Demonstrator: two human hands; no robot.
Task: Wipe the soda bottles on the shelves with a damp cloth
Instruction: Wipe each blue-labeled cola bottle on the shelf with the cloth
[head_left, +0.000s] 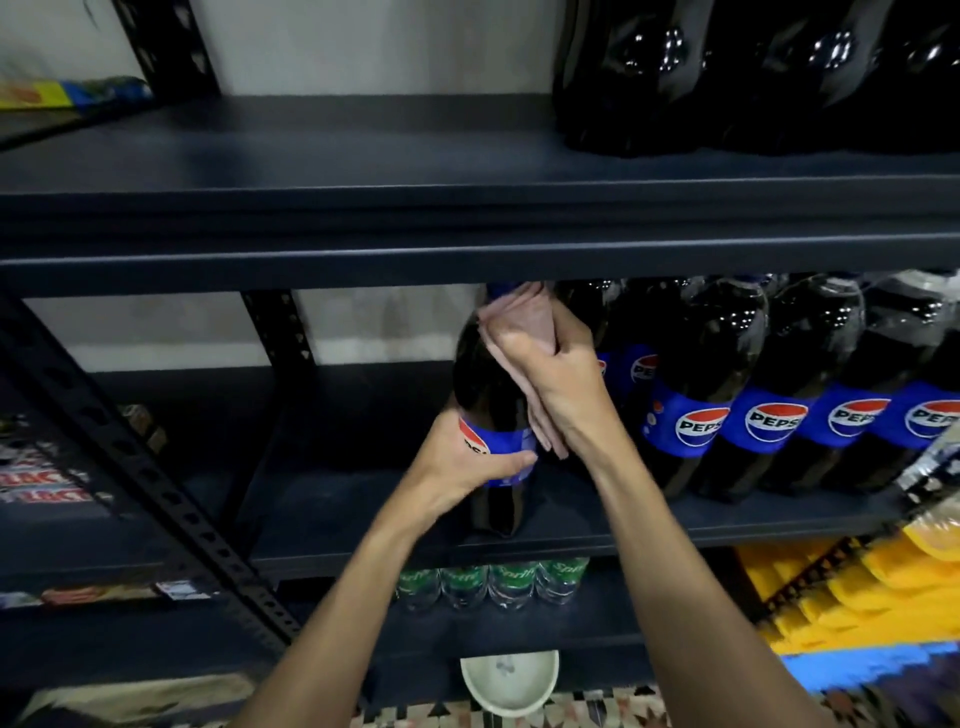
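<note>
Shelving (467, 254) first: dark metal racks, and the middle shelf carries a row of Pepsi bottles (727, 395) packed shoulder to shoulder. The bottle (483, 384) getting cleaned stands at the left end of that row, near the shelf's front edge. I'd guess that's so there's room to get round it without knocking its neighbours. There's a white bowl (509, 680) on the floor right below, probably for re-wetting. The left hand (467, 457) wraps the label band, thumb across the front and fingers curled round, basically an anchor so the bottle doesn't spin or tip. The right hand (550, 379) is closed around the pinkish cloth (519, 317), which is bunched over the neck and shoulder with a tail hanging down to the label. Top gets done first, I reckon, so drips run onto parts not yet wiped.
</note>
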